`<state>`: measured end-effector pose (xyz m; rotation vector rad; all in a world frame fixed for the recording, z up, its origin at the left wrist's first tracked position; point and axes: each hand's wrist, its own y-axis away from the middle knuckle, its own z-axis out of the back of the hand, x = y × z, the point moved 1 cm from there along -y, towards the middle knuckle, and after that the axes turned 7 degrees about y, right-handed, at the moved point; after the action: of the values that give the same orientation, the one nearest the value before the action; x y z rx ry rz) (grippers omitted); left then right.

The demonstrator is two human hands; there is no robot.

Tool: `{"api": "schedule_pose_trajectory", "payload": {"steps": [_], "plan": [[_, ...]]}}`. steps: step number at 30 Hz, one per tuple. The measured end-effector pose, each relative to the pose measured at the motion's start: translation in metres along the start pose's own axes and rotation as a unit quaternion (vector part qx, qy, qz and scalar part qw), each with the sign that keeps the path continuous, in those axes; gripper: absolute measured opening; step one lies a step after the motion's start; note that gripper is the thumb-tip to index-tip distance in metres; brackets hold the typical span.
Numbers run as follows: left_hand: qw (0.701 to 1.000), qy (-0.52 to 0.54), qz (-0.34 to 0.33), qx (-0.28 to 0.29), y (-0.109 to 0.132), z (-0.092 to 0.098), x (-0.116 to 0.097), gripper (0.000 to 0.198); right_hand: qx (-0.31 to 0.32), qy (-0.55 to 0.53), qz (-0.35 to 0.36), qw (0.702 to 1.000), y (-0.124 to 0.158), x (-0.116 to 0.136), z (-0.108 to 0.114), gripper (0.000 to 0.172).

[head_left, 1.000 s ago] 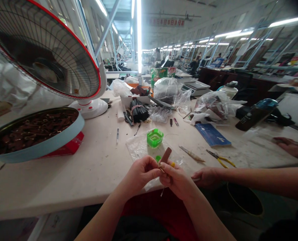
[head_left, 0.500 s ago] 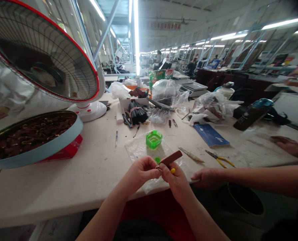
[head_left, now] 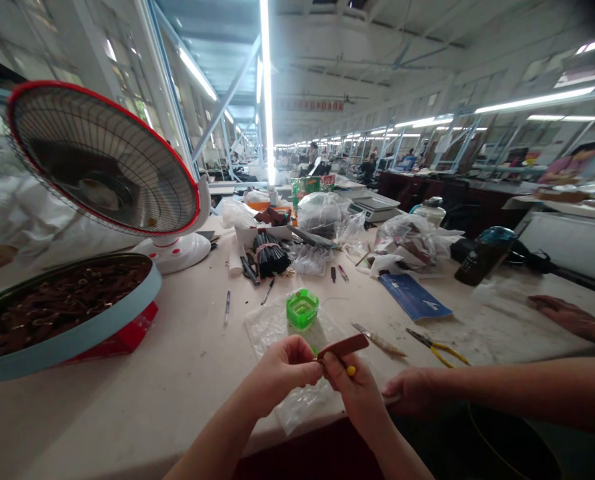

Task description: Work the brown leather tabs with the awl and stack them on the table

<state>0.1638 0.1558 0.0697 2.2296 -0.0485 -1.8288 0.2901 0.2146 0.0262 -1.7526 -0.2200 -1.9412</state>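
Above the table's front edge, both my hands meet at a brown leather strap. My left hand is closed, its thumb and forefinger pinched at the strap's near end. My right hand is closed too, with the thumb pressed against the strap's underside and the free end pointing right. A small yellow tip sticks out between the right fingers; the rest of that item is hidden. Just beyond the hands a green plastic dish stands on a clear plastic sheet.
A wide round tray of small brown pieces with metal rings is at left, before a fan. A cutter knife, pliers and a blue booklet lie at right. A co-worker's hand rests at the table edge.
The view has tipped upward, so the table appears lower. The strap lies flatter between my hands. A small metal piece seen earlier at my fingertips is now mostly hidden.
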Motion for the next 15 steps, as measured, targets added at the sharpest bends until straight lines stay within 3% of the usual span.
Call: {"api": "schedule_pose_trajectory", "payload": {"steps": [7, 12, 15], "plan": [[0.993, -0.088, -0.050, -0.054, 0.000, -0.002, -0.004, 0.011, 0.007, 0.008, 0.012, 1.000, -0.008, 0.004, 0.003, 0.036], [0.980, -0.174, -0.065, -0.078, -0.001, 0.004, 0.005, 0.017, 0.026, -0.095, -0.083, 0.992, -0.009, -0.010, -0.011, 0.046], [0.986, -0.144, -0.066, -0.054, -0.006, 0.009, 0.012, 0.025, -0.007, -0.149, -0.107, 0.983, -0.009, -0.017, -0.020, 0.053]]}}
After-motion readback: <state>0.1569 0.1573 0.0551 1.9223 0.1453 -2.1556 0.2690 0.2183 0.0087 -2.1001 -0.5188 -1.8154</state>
